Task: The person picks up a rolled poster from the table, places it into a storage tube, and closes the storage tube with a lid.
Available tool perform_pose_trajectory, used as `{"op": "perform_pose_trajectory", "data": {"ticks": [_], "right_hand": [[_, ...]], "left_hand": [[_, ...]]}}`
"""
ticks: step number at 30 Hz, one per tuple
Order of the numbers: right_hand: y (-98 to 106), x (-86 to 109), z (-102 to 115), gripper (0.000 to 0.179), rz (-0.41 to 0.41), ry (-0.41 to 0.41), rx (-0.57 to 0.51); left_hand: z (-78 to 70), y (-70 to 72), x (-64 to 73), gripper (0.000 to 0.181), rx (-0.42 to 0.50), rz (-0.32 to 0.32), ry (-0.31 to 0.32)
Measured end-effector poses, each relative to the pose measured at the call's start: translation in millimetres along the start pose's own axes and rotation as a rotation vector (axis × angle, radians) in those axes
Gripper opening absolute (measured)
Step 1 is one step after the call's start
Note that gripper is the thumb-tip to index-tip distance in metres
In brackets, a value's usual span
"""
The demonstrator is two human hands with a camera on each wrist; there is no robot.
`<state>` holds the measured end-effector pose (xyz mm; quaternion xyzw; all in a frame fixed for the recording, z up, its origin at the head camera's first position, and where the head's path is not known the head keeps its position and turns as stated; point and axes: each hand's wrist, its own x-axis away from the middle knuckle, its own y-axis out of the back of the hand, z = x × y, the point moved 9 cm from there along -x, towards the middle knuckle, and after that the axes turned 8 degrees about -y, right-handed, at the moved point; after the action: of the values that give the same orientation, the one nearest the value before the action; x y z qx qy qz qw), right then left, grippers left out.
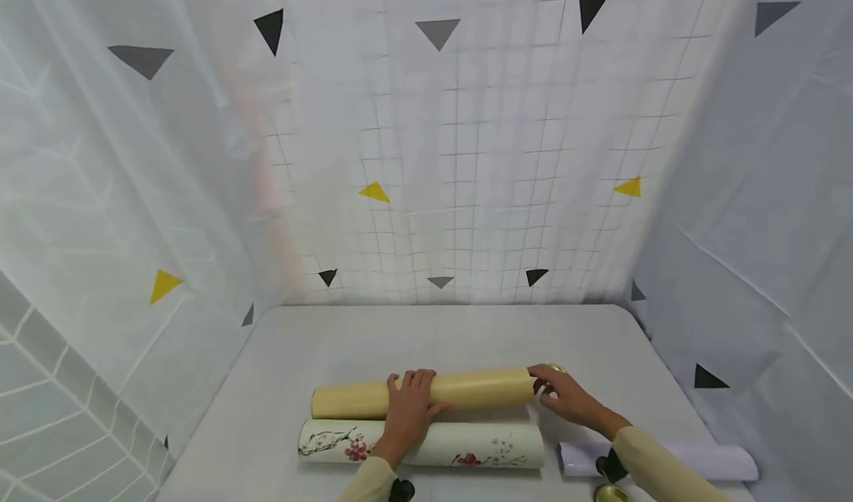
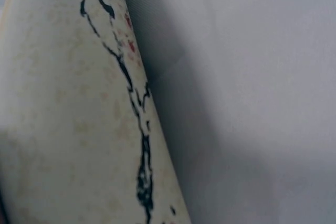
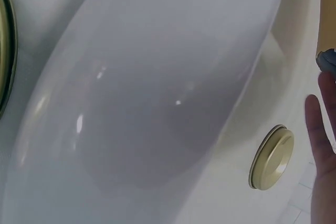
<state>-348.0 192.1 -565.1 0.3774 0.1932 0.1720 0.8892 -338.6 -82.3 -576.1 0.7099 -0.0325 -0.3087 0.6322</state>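
Observation:
A yellow cardboard tube [image 1: 483,388] lies across the table, behind a white tube with painted blossom branches [image 1: 486,444]. My left hand [image 1: 409,409] grips the yellow tube near its middle, fingers over the top and thumb on the near side. At the tube's right end, my right hand [image 1: 566,397] pinches a dark, crumpled thing [image 3: 328,60] at the opening; its kind cannot be told. The blossom tube's painted side [image 2: 68,103] fills the left of the left wrist view, where my left hand is almost wholly hidden.
A glossy lilac tube [image 1: 706,461] lies at the right, under my right forearm. One gold lid [image 1: 611,494] sits at the front edge; another gold lid [image 3: 273,158] stands beyond the lilac tube, partly behind my right hand in the head view. White sheeting [image 1: 466,154] encloses the table.

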Motion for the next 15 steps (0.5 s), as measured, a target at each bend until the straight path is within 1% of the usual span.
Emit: {"op": "perform_pose_trajectory", "data": {"ticks": [1,3,6,8,10,11,13,15], "right_hand": [[2,0.4,0,0.044,-0.029,0.006,0.016],[7,0.0,-1,0.04,-0.084,-0.015,0.038],[12,-2.0,-7,0.037,-0.157,-0.098,0.063],[13,-2.8,-11,0.036,-0.187,-0.154,0.093],[11,-3.6,-14,0.033,-0.194,-0.181,0.16],[9,-3.8,-14,0.031,-0.186,-0.182,0.205],[4,-3.5,-17,0.028,-0.159,-0.169,0.304],[-1,-1.2,-18,0.029,-0.12,-0.137,0.383]], "left_hand": [[-0.9,0.9,-0.2,0.068,0.002,-0.001,-0.002],[-2.6,2.7,-0.5,0.067,-0.002,-0.005,-0.005],[-4.4,5.1,-0.6,0.067,-0.007,-0.016,-0.012],[-4.5,5.1,-0.2,0.068,-0.017,-0.014,-0.014],[-3.6,4.0,0.5,0.069,-0.025,-0.008,-0.011],[-2.9,3.3,0.9,0.069,-0.027,-0.004,-0.008],[-1.8,1.8,1.7,0.069,-0.019,0.005,-0.001],[-1.7,-0.2,2.8,0.069,-0.001,0.015,0.005]]}}
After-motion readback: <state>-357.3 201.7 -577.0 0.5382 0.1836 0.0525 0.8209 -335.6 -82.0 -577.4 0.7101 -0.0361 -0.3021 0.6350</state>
